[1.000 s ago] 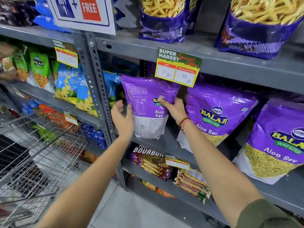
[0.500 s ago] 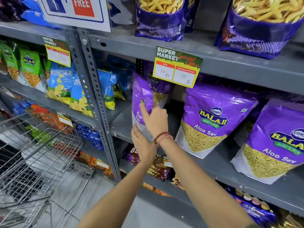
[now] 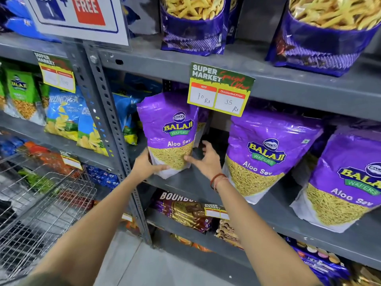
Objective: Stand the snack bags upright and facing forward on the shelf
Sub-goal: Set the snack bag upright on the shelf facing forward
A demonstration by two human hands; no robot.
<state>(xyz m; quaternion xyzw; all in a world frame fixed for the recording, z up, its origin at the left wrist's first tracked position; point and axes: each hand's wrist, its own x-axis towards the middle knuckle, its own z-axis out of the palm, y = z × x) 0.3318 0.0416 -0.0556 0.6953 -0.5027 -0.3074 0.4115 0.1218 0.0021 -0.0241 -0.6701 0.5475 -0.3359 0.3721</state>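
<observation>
Head view: purple snack bag [image 3: 170,133] upright, front facing out, on grey shelf [image 3: 206,188] beside post. Left hand [image 3: 147,165] gripping lower left corner. Right hand [image 3: 206,159] spread open, thumb probably touching bag.

Lighting: bright, even, from overhead; glare on purple Aloo Sev bags [image 3: 268,145]; shadowed shelf recesses. Wide-angle bowing at edges; wire cart [image 3: 41,203] blurred.

Promo sign [image 3: 76,17] cut off at top; left price tag [image 3: 57,76] blurred, unreadable.
</observation>
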